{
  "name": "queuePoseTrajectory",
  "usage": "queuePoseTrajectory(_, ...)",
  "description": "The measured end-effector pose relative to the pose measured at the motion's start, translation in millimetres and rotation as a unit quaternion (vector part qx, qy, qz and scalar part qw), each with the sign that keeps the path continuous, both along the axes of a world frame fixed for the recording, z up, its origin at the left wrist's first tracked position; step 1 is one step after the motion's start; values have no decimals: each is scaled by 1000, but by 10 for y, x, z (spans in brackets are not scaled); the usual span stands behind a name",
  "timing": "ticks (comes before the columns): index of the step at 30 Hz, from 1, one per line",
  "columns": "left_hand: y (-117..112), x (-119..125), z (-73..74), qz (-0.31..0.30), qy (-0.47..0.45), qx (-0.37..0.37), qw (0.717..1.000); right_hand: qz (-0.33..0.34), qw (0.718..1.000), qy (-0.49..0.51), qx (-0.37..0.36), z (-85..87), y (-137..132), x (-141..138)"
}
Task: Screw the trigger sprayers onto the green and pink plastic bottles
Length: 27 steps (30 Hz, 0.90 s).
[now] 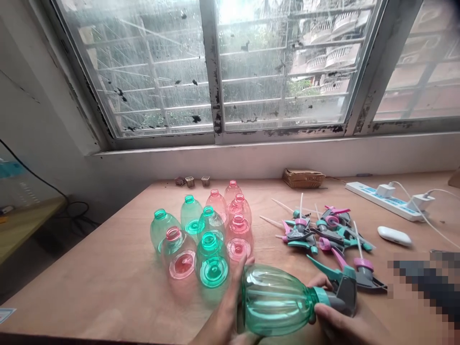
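Note:
A clear green spray bottle point(275, 302) lies on its side in the air at the front of the table, its neck pointing right. My left hand point(229, 299) is wrapped round its base end. At the neck sits a grey and teal trigger spray head point(347, 290), and my right hand point(332, 322) pinches its teal collar between thumb and fingers. Whether the collar is fully tight I cannot tell. Just beyond my left hand stand several open-necked bottles, among them a green bottle point(212, 263) and a pink bottle point(239, 237).
Several loose spray heads point(302, 230) with thin white tubes lie in a pile at the right. Behind them are a power strip point(384, 199) with plugged-in chargers and a white case point(394, 235). A brown cardboard box point(304, 178) sits by the wall under the window.

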<state>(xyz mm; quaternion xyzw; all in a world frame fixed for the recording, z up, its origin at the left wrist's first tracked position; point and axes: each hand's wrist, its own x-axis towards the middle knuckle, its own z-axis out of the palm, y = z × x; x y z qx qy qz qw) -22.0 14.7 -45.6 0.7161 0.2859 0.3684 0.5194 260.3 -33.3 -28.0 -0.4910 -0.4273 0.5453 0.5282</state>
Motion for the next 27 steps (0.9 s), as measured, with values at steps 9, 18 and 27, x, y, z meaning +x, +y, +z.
queuePoseTrajectory(9, -197, -3, 474, 12, 96, -47, 994, 35, 999, -36, -21, 31, -48, 92)
queuePoseTrajectory(18, -194, 25, 477, 8, 84, -1, 996, 35, 999, -9, -7, 105, -32, 81)
queuePoseTrajectory(27, -199, -4, 502, 17, 95, -48, 994, 34, 999, -2, -14, 121, -44, 52)
